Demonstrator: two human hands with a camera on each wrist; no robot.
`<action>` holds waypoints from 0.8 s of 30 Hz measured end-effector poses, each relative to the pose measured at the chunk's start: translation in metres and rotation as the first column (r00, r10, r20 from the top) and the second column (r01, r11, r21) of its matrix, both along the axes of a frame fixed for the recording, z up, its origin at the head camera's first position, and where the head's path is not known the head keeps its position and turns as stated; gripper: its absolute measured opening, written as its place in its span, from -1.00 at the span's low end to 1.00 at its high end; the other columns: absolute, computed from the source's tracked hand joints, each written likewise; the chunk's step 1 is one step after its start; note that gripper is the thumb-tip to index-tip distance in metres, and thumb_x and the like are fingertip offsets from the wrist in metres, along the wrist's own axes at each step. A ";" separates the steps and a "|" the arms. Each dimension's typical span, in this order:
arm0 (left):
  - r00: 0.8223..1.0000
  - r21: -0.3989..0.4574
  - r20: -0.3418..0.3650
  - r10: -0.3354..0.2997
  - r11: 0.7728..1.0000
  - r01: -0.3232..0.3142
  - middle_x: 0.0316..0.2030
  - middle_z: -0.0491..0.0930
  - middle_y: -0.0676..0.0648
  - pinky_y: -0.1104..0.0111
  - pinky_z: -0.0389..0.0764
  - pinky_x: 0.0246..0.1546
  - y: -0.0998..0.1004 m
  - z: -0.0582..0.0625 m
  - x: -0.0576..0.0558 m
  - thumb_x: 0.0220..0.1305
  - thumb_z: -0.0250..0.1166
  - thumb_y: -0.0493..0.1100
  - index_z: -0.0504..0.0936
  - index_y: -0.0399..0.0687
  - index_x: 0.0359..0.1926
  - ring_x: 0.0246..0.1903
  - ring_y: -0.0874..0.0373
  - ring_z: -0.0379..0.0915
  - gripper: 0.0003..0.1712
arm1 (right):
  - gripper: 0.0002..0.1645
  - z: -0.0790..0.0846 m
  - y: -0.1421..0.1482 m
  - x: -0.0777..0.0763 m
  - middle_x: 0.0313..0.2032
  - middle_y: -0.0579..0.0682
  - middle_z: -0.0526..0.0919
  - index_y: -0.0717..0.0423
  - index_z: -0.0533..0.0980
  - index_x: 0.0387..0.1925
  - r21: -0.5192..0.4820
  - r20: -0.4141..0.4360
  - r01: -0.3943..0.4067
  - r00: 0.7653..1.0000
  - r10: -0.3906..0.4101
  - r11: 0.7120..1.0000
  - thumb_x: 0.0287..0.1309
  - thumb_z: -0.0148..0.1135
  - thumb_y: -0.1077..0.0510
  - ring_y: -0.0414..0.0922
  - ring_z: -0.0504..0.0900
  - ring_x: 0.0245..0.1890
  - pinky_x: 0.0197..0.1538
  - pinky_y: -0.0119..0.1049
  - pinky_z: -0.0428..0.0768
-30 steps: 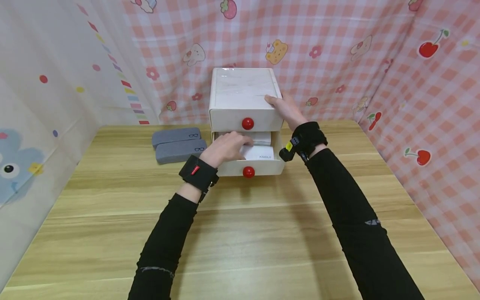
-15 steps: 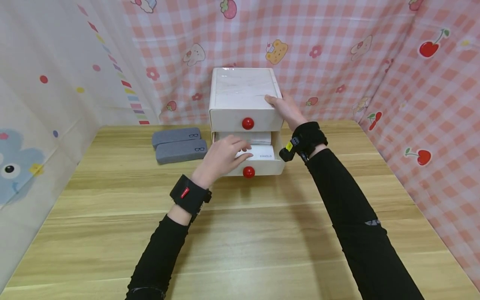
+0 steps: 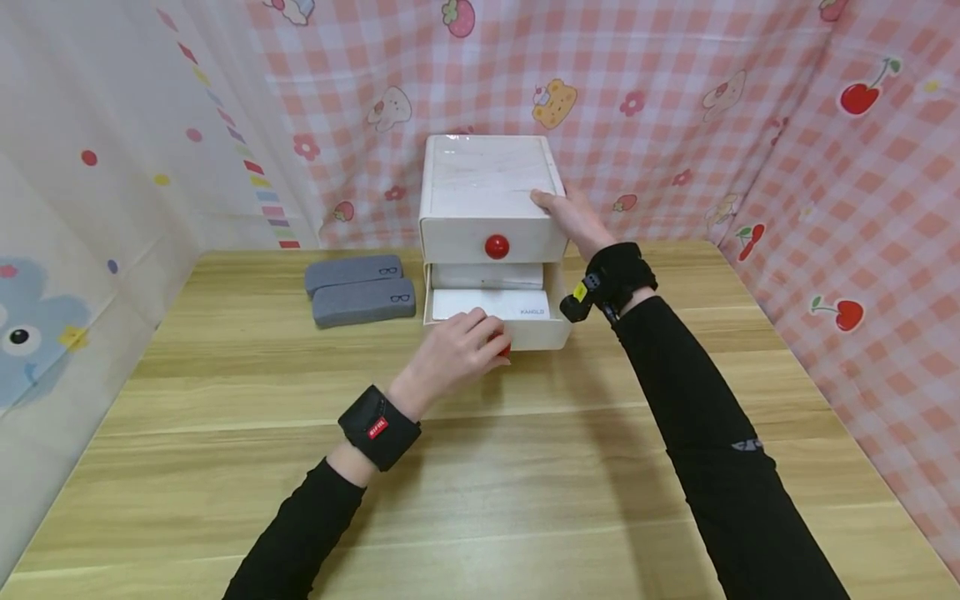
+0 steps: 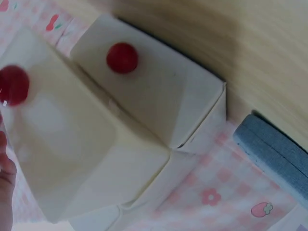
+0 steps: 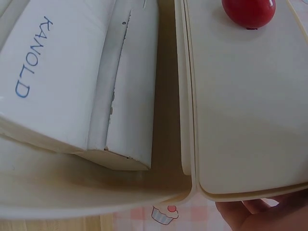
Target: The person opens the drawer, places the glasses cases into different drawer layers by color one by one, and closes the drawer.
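Left hand [image 3: 452, 360] pinching the lower knob [image 3: 505, 350], right hand [image 3: 576, 221] gripping the cabinet [image 3: 483, 175].
Thumb and fingers meet around the red knob on the front of the lower drawer [image 3: 538, 335], which stands pulled out; the right thumb lies over the cabinet's top edge, fingers down its side. Inside the drawer, a box [image 3: 480, 303] marked KANOLD sits before another white box [image 3: 487, 276]. Two grey cases [image 3: 367, 302] lie left of the cabinet on the table [image 3: 487, 500].
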State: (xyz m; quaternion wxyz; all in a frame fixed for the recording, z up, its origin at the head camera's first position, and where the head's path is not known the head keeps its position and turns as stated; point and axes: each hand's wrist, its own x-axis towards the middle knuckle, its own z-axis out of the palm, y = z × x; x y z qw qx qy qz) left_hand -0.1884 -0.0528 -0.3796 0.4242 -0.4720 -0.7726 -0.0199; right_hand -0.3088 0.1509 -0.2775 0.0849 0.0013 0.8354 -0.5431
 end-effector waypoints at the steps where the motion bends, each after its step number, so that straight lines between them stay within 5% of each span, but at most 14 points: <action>1: 1.000 -0.016 -0.003 0.000 1.000 0.000 -0.28 0.60 0.00 0.47 0.55 -0.32 0.001 -0.002 0.000 0.10 0.40 -0.04 0.68 -0.07 -0.22 -0.31 0.15 0.46 -0.73 | -0.28 0.000 0.000 0.000 0.43 -0.06 0.18 -0.24 -0.04 0.47 0.001 0.001 0.000 1.000 0.000 1.000 0.37 -0.12 -0.20 -0.09 0.25 0.35 0.44 -0.08 0.17; 8: 1.000 -0.009 0.025 -0.005 1.000 0.005 -0.22 0.62 -0.05 0.47 0.61 -0.24 0.004 -0.012 0.000 0.15 0.35 -0.22 0.68 -0.15 -0.16 -0.25 0.14 0.54 -0.78 | -0.27 0.001 -0.001 0.000 0.44 -0.07 0.15 -0.24 -0.06 0.48 0.008 0.005 -0.001 1.000 0.001 1.000 0.38 -0.12 -0.19 -0.09 0.22 0.38 0.45 -0.07 0.15; 24: 0.989 0.031 0.145 0.039 0.999 -0.044 -0.22 0.61 -0.09 0.42 0.63 -0.18 0.010 -0.008 -0.023 0.18 0.33 -0.22 0.68 -0.19 -0.17 -0.22 0.10 0.54 -0.80 | -0.25 0.002 0.000 -0.003 0.43 -0.03 0.17 -0.14 -0.04 0.48 0.017 -0.008 0.014 1.000 -0.013 1.000 0.37 -0.10 -0.17 -0.09 0.26 0.33 0.43 -0.10 0.19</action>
